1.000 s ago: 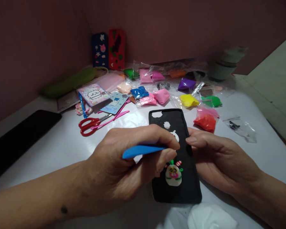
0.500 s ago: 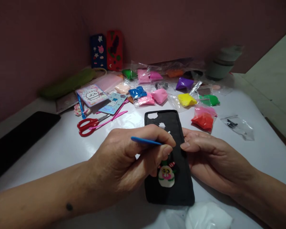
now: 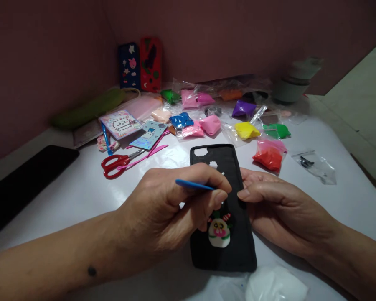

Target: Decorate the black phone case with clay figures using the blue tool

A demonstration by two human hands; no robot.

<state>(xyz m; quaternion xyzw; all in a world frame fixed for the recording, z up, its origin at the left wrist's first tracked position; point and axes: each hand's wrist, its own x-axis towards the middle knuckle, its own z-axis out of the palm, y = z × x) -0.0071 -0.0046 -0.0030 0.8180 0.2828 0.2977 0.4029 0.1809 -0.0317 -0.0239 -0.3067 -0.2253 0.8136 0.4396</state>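
A black phone case (image 3: 238,246) lies on the white table in front of me, its camera cut-out at the far left corner. On its lower part sits a small white clay figure (image 3: 219,238) with a pink and yellow face, green bits and striped red-and-white pieces. My left hand (image 3: 188,205) is closed in a pinch on a thin blue modelling tool (image 3: 192,184) over the middle of the case; the fingers hide the tool's working end. White clay shapes on the case show partly behind them. My right hand (image 3: 275,205) grips the case's right edge, thumb on top.
Bagged clay lies across the back, such as a yellow packet (image 3: 247,130) and a red packet (image 3: 268,159). Red scissors (image 3: 115,164) and pink tools lie left. A white bag (image 3: 277,286) is at the near edge. Two decorated cases (image 3: 151,65) lean on the wall.
The blue tool's end has shifted very slightly right within the left hand's pinch. The view has moved a little; the case and the right hand stay in place.
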